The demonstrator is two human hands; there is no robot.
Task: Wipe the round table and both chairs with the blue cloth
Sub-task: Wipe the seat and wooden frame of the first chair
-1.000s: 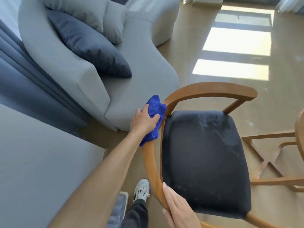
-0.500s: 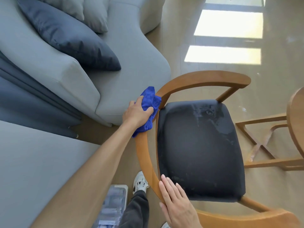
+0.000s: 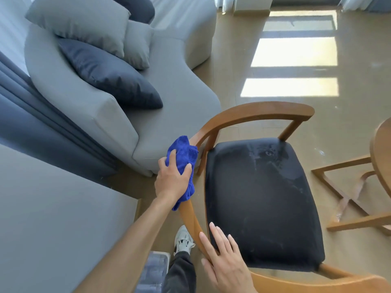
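Blue cloth (left hand gripping) slid nearer along chair rail.

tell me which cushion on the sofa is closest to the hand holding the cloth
The dark navy cushion at the front; the light grey cushions sit behind it, farther from the left hand and blue cloth.

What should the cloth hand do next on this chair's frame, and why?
Probably slide the left hand with the blue cloth up along the wooden frame toward the curved backrest. The cloth is bunched on the side rail while the right hand lies flat on the lower rail, seemingly steadying it. The seat shows pale smears to wipe afterwards.
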